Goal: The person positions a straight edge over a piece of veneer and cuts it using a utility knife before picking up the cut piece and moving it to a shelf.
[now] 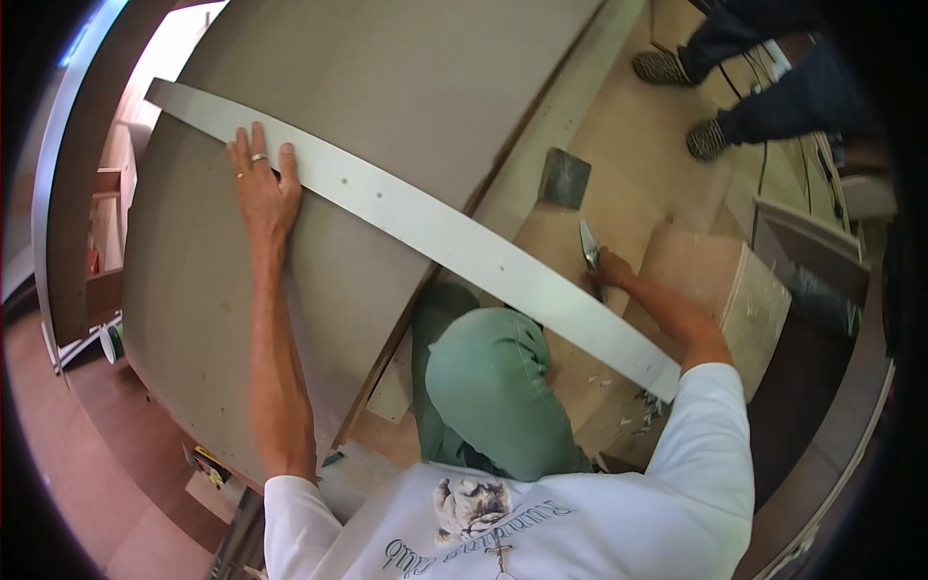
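Note:
A long pale grey strip (pixel 435 232) lies slanted across a large grey-brown panel (pixel 387 87), running from upper left to lower right. My left hand (pixel 261 184) presses flat on the strip's upper end, fingers spread. My right hand (pixel 607 273) is at the strip's far edge near its lower end, gripping a knife (pixel 589 246) with the blade pointing up. My knee in green trousers (pixel 488 372) is bent below the strip.
A wooden box (pixel 720 290) stands right of my right hand. Shavings (pixel 638 411) litter the floor by the strip's lower end. A dark square block (pixel 565 178) lies on the floor. Another person's feet (pixel 686 97) stand at the upper right.

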The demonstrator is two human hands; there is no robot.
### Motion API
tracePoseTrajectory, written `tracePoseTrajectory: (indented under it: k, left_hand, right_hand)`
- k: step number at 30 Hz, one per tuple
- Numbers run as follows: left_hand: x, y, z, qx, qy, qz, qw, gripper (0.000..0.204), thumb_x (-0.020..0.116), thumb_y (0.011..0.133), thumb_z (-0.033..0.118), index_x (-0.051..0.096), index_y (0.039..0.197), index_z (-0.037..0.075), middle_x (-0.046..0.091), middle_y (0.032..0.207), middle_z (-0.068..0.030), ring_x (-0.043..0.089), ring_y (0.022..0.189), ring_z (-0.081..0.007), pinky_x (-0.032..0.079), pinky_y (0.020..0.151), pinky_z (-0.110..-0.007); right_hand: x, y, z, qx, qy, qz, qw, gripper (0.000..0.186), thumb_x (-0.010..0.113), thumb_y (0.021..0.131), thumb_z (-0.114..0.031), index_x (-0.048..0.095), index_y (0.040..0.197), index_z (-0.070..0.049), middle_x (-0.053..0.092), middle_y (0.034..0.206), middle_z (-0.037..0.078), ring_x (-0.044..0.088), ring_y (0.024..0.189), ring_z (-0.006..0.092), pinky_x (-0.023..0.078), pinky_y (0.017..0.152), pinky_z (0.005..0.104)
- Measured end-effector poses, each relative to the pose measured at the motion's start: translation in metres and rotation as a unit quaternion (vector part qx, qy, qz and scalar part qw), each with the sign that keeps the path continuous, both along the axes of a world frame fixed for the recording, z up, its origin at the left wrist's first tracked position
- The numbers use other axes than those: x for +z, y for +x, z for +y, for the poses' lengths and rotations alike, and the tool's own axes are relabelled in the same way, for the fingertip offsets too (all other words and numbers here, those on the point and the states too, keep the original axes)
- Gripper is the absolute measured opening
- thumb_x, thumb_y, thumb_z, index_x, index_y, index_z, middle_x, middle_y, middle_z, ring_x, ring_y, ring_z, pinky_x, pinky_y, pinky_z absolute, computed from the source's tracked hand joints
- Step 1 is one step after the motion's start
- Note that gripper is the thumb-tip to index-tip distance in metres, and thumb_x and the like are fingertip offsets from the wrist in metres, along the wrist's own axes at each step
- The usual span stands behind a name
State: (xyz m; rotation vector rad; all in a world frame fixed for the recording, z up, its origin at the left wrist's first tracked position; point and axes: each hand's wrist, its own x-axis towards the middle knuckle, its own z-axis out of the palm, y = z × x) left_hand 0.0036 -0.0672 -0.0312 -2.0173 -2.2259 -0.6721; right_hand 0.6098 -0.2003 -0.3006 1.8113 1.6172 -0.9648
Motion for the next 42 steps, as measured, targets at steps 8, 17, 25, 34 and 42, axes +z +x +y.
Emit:
tracePoseTrajectory:
  k: [8, 17, 25, 34, 42]
  left_hand:
    - [0.019, 0.018, 0.007, -0.003, -0.002, -0.06, 0.998, 0.067, 0.063, 0.098, 0.029, 0.039, 0.156, 0.003, 0.026, 0.165, -0.0248, 0.019, 0.154, -0.0455, 0.021, 0.125, -0.051]
    - [0.081, 0.081, -0.128, 0.195, -0.017, -0.312, 0.93, 0.051, 0.056, 0.103, 0.02, 0.047, 0.149, 0.0, 0.033, 0.159, -0.0234, 0.032, 0.148, -0.0408, 0.027, 0.122, -0.048]
    - [0.048, 0.149, -0.376, 0.592, 0.054, -0.71, 0.379, 0.068, 0.073, 0.095, 0.036, 0.041, 0.146, 0.004, 0.047, 0.143, -0.0165, 0.051, 0.132, -0.0299, 0.046, 0.111, -0.041]
    - [-0.01, 0.11, -0.389, 0.56, 0.155, -0.735, 0.349, 0.04, 0.07, 0.099, 0.032, 0.05, 0.125, 0.009, 0.055, 0.121, -0.0091, 0.06, 0.115, -0.0264, 0.052, 0.101, -0.04]
    - [0.018, 0.114, -0.379, 0.572, 0.165, -0.731, 0.333, 0.029, 0.07, 0.1, 0.03, 0.052, 0.111, 0.01, 0.057, 0.106, -0.0059, 0.062, 0.106, -0.0246, 0.054, 0.096, -0.04]
  right_hand:
    - [0.058, 0.0, 0.024, -0.037, 0.081, 0.089, 0.992, 0.051, 0.073, 0.085, -0.025, 0.052, 0.128, -0.006, 0.064, 0.119, 0.02, 0.064, 0.107, 0.0391, 0.051, 0.09, 0.0482]
    - [0.274, -0.143, 0.117, -0.439, 0.14, 0.398, 0.793, 0.023, 0.069, 0.094, -0.026, 0.066, 0.107, -0.007, 0.057, 0.076, -0.004, 0.048, 0.057, 0.0044, 0.041, 0.048, 0.0234]
    - [0.282, -0.207, 0.142, -0.551, 0.128, 0.407, 0.717, 0.046, 0.078, 0.089, -0.032, 0.062, 0.121, -0.003, 0.073, 0.096, 0.011, 0.052, 0.049, 0.0096, 0.045, 0.043, 0.0267]
    - [0.301, -0.246, 0.157, -0.586, 0.103, 0.424, 0.683, 0.033, 0.083, 0.082, -0.023, 0.058, 0.098, -0.008, 0.06, 0.081, 0.003, 0.05, 0.053, 0.0087, 0.048, 0.046, 0.0271]
    - [0.315, -0.248, 0.156, -0.561, 0.107, 0.431, 0.699, 0.026, 0.081, 0.084, -0.022, 0.06, 0.092, -0.008, 0.056, 0.075, 0.0, 0.05, 0.053, 0.008, 0.045, 0.044, 0.0269]
